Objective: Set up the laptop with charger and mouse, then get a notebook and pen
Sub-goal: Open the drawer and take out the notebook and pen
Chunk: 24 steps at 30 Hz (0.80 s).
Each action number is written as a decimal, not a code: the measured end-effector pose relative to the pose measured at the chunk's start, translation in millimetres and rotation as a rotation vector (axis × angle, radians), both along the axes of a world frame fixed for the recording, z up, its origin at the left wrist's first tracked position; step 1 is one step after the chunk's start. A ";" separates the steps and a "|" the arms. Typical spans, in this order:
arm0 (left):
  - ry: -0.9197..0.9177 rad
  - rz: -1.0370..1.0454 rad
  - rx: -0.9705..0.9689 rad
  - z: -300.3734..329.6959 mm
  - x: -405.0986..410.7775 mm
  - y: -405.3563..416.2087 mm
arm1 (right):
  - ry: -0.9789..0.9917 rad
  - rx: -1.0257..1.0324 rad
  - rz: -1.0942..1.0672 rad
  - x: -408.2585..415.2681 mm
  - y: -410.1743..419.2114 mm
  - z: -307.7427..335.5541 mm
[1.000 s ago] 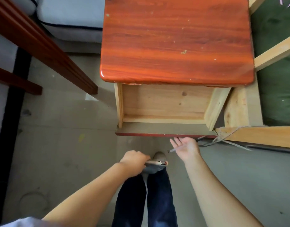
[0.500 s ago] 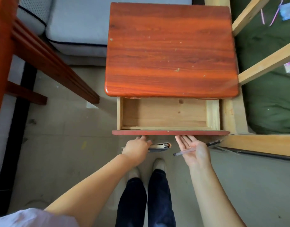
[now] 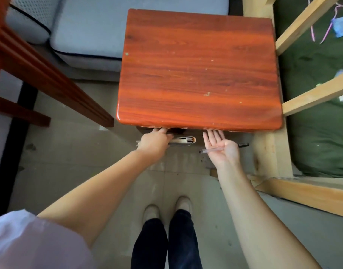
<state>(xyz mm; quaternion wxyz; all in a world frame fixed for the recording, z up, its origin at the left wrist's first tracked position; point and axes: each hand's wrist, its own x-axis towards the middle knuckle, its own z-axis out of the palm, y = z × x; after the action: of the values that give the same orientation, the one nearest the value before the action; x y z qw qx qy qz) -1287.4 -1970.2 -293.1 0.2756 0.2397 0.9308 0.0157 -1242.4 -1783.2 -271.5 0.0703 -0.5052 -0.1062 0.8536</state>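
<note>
My left hand (image 3: pixel 156 141) grips a closed notebook (image 3: pixel 183 141) whose page edges and spine stick out to the right of my fist; its fingertips press against the front of the red-brown bedside table (image 3: pixel 199 70) just under the top. My right hand (image 3: pixel 222 147) is palm up with straight fingers touching the same front edge, and a clear pen with a black cap (image 3: pixel 211 150) lies across the palm, pinned by the thumb. The drawer is hidden under the tabletop.
A grey cushion (image 3: pixel 100 30) lies behind the table on the left. A dark red wooden frame (image 3: pixel 50 82) slants across the left. A pale wooden bed frame (image 3: pixel 271 152) with green bedding (image 3: pixel 318 113) stands on the right. My shoes (image 3: pixel 168 208) stand on the tiled floor.
The open drawer has slid in under the tabletop and is no longer seen. Both hands moved forward with it, still holding the notebook and the pen.
</note>
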 end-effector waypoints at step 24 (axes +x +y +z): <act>-0.169 1.885 1.390 223.2 175.2 -158.6 | -0.119 0.667 1.315 60.4 -85.8 155.2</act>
<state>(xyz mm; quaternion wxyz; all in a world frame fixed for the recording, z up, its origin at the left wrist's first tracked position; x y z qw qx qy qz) -1112.2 -2128.8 -69.9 0.0259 -0.4470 0.5103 0.7343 -1182.1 -1869.0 -116.3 -0.3119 -0.3345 -0.6444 0.6128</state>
